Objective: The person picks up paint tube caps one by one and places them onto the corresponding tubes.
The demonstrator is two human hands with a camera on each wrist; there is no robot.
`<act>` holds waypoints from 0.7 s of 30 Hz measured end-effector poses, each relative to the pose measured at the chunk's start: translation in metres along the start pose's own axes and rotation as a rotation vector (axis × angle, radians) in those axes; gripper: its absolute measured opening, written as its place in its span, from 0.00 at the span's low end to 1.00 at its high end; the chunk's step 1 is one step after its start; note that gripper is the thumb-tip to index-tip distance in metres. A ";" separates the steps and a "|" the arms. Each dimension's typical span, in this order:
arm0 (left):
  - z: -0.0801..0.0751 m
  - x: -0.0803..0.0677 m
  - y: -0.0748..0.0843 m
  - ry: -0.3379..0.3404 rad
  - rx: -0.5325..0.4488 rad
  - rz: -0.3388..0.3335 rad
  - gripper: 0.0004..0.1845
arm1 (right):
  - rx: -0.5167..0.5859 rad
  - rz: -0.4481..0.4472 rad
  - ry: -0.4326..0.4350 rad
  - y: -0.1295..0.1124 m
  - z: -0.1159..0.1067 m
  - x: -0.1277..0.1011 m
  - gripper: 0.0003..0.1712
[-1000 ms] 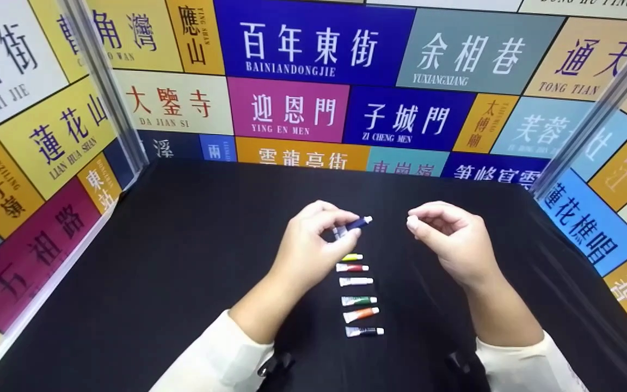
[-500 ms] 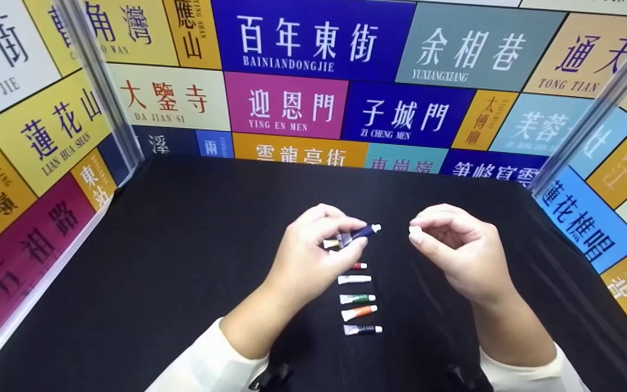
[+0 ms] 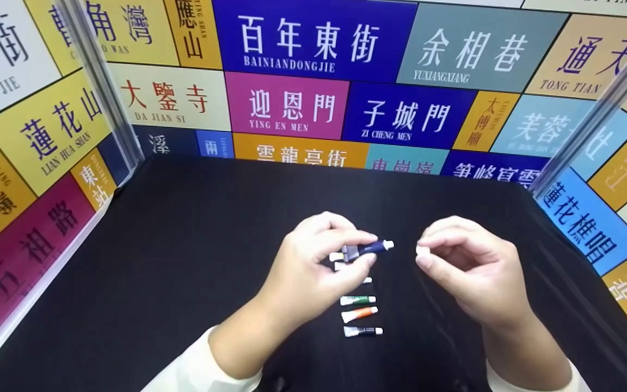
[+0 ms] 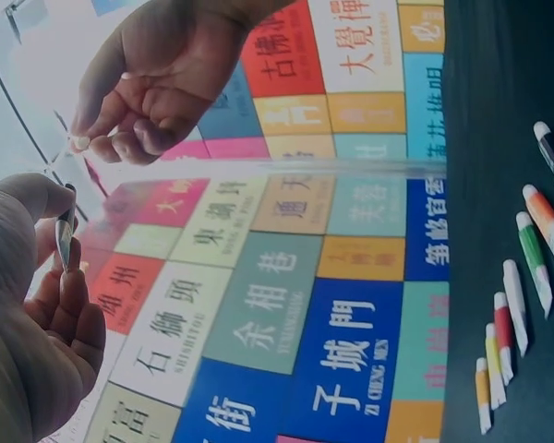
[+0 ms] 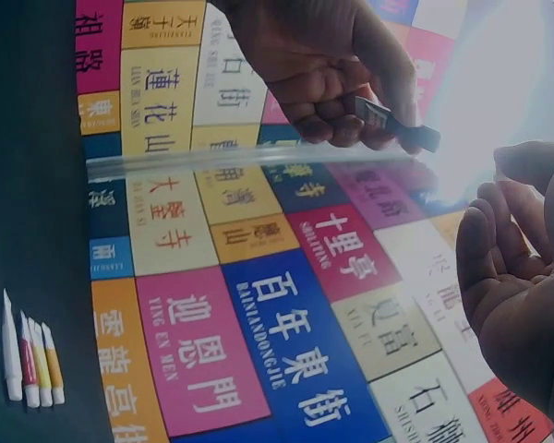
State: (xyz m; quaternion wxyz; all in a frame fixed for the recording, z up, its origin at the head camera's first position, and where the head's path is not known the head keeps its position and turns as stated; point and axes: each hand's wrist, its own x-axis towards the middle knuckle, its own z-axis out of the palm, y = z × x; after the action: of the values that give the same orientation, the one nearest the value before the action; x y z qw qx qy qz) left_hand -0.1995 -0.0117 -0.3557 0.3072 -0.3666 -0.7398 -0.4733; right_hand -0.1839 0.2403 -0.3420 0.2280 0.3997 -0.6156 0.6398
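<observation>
My left hand (image 3: 313, 267) pinches a dark blue paint tube (image 3: 370, 248) between thumb and fingers, its white tip pointing right. Across a short gap, my right hand (image 3: 477, 272) holds a small white cap (image 3: 423, 251) at its thumb and fingertips. Both hands are raised over the black cloth. Below them a green paint tube (image 3: 358, 300), an orange one (image 3: 360, 314) and a black one (image 3: 363, 331) lie in a column. In the head view my left hand partly covers the tubes farther up; the left wrist view shows white (image 4: 514, 305), red (image 4: 503, 337) and yellow (image 4: 495, 365) ones.
Black cloth (image 3: 194, 261) covers the table. Behind it and along both sides stand panels printed with colourful street-name signs (image 3: 286, 106). Clear upright corner edges (image 3: 580, 141) rise at the back left and back right.
Both hands have come down toward me in the head view and shifted a little right, still holding the tube and the cap. The left hand now hides the red tube.
</observation>
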 end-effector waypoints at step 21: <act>0.001 -0.004 0.011 -0.026 0.010 0.042 0.11 | -0.075 -0.010 -0.048 -0.007 0.009 -0.003 0.18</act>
State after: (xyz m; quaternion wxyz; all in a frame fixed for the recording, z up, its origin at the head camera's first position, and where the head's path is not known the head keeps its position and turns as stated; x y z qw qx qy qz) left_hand -0.1878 -0.0087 -0.3540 0.3091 -0.3867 -0.7381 -0.4584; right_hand -0.1745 0.2336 -0.3406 0.2311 0.4094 -0.6423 0.6053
